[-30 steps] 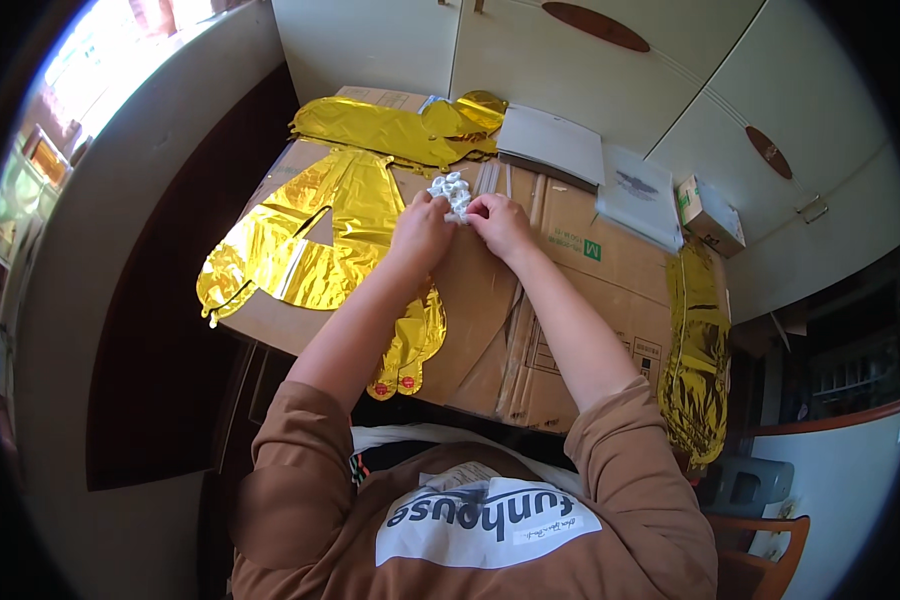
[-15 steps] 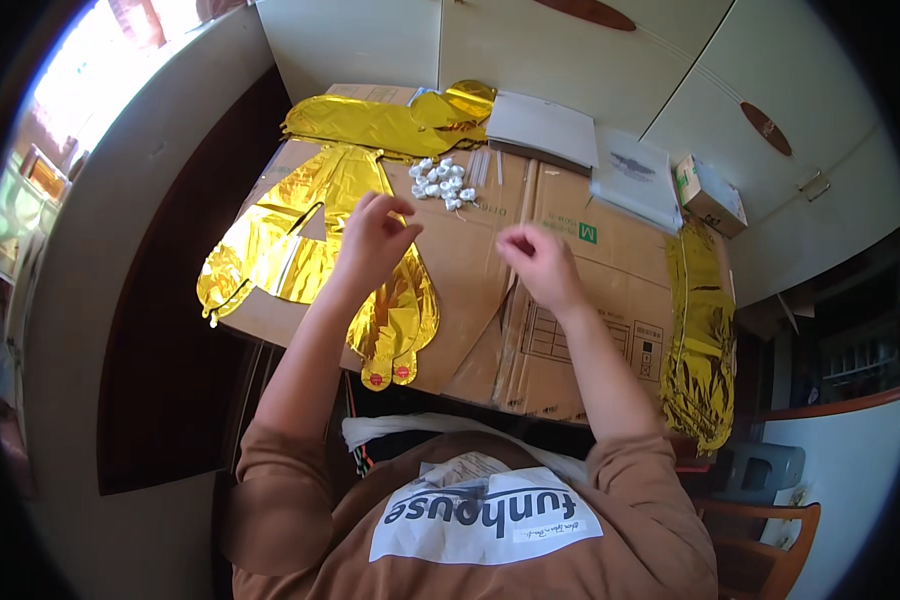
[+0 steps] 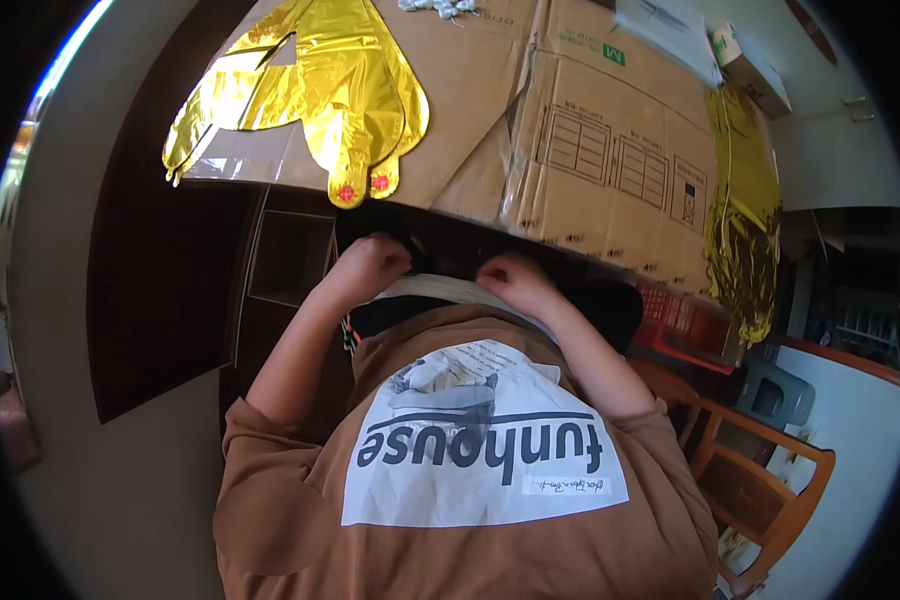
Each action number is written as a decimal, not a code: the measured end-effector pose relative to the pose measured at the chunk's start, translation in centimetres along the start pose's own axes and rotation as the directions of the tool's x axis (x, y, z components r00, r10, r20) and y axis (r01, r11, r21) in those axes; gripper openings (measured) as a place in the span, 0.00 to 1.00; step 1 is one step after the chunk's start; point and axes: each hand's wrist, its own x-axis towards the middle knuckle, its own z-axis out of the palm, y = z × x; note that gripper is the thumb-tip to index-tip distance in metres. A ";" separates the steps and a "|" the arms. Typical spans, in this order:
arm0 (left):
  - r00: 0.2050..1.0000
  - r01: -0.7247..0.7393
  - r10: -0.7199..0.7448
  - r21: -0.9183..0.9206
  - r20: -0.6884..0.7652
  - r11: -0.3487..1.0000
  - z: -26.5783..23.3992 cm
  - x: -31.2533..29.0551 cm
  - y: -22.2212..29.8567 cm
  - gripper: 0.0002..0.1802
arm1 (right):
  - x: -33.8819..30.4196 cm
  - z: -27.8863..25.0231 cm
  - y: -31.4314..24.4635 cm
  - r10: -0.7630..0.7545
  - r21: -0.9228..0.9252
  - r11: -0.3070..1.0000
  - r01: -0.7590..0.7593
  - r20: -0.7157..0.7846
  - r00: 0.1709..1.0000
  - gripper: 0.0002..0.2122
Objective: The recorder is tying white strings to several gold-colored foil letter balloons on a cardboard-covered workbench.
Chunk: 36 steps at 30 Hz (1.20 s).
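Note:
My left hand (image 3: pixel 372 264) is closed over my lap, just below the near edge of the cardboard. Level with it, my right hand (image 3: pixel 516 280) is also closed, fingers curled inward. A whitish cloth band (image 3: pixel 440 289) stretches across my lap between the hands and lies close to both. Whether the fingers pinch that cloth or something small is hidden. The nearest foil piece is a shiny gold balloon (image 3: pixel 365 90), lying flat with two rounded tabs that hang at the table's near edge. Each tab carries a red dot.
Flattened cardboard (image 3: pixel 470 130) covers the table. Small white pieces (image 3: pixel 440 8) lie at the upper edge. Crumpled gold foil (image 3: pixel 745 200) drapes over the right side, near a small box (image 3: pixel 750 70). A red crate (image 3: pixel 675 320) and a wooden chair (image 3: pixel 760 480) stand to the right.
Both hands have come down from above the cardboard to my lap. The view has tilted downward, so the far foil pieces and white box have left the picture.

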 end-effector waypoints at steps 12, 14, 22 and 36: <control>0.988 0.052 -0.055 0.023 0.141 0.998 3.9 2.9 -3.7 0.08 | 3.8 3.6 1.3 0.043 0.027 0.998 -0.049 0.206 0.978 0.12; 0.997 0.051 -0.048 -0.045 0.059 0.998 3.4 2.7 -3.3 0.08 | 3.7 3.3 0.9 0.023 0.030 0.999 -0.027 0.141 0.990 0.11; 0.989 0.027 -0.059 -0.226 -0.135 0.974 1.5 1.3 0.2 0.09 | 2.3 2.8 -2.7 -0.033 0.506 0.861 0.050 -0.042 0.999 0.09; 0.883 -0.469 0.465 -0.098 -0.060 0.878 -7.7 -3.4 17.0 0.04 | -7.6 -6.9 -18.4 -0.409 0.038 0.892 0.451 -0.364 0.837 0.06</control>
